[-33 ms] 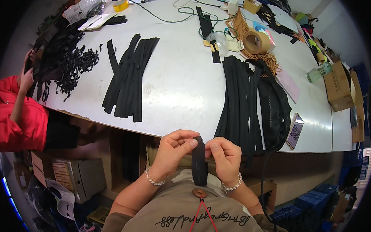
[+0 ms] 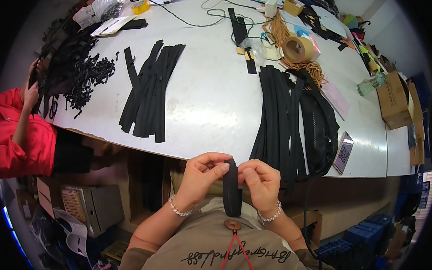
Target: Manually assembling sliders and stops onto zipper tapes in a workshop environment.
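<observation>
1. Left hand (image 2: 202,176) and right hand (image 2: 260,178): each grip clamped on top of black strip (image 2: 232,191).
2. Strip hanging upright between hands, below bench (image 2: 214,97) edge, at chest.
3. Strip pile (image 2: 279,118) on bench just beyond right hand; second pile (image 2: 150,92) farther left.
4. Phone (image 2: 343,152) near right bench edge.

Workbench clutter beyond the grip
Black strips (image 2: 150,92) lie up-left, a tape roll (image 2: 297,49) up-right, a phone (image 2: 343,152) right.
</observation>
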The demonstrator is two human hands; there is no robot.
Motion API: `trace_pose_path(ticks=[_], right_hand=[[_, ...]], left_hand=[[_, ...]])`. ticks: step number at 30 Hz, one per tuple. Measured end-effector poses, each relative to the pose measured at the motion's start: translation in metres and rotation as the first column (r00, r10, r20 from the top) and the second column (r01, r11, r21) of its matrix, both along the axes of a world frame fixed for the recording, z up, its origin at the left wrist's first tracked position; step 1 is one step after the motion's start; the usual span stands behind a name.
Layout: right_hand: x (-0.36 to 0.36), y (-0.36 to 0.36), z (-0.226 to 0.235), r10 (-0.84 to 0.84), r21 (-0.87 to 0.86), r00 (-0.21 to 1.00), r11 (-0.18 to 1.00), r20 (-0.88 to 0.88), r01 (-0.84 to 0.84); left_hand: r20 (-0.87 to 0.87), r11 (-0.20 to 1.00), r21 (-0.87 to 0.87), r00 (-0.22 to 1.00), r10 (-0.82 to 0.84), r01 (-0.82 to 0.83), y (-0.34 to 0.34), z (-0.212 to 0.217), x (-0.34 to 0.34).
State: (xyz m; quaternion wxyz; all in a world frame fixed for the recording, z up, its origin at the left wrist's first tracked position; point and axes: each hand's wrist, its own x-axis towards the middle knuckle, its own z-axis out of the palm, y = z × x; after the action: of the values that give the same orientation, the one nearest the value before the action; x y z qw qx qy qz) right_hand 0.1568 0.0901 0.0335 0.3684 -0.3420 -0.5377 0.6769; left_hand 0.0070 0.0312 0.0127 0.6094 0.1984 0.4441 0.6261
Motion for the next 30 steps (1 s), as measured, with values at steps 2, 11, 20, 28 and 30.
trace_pose_path(ticks=[2, 11, 20, 28, 30], right_hand=[[-0.004, 0.003, 0.003, 0.009, 0.146, 0.999, 0.989, 0.053, -0.017], [-0.010, 0.006, 0.013, 0.000, 0.499, 0.961, 0.854, 0.276, -0.143], [-0.009, 0.006, -0.001, 0.170, -0.119, 0.984, 0.977, -0.044, -0.174], [-0.011, 0.011, 0.002, 0.241, -0.083, 0.957, 0.963, -0.163, -0.256], [-0.011, 0.011, 0.000, 0.244, -0.048, 0.957, 0.966, -0.154, -0.254]], left_hand=[[-0.052, 0.999, 0.039, 0.999, -0.013, 0.015, 0.000, -0.001, -0.001], [-0.207, 0.988, 0.135, 0.973, 0.100, -0.073, -0.001, 0.000, 0.000], [0.195, 0.996, 0.089, 0.980, -0.035, 0.018, -0.001, -0.001, -0.011], [0.306, 0.982, 0.116, 0.935, -0.180, 0.151, 0.000, -0.009, -0.013], [0.293, 0.983, 0.105, 0.940, -0.177, 0.152, 0.000, -0.005, -0.012]])
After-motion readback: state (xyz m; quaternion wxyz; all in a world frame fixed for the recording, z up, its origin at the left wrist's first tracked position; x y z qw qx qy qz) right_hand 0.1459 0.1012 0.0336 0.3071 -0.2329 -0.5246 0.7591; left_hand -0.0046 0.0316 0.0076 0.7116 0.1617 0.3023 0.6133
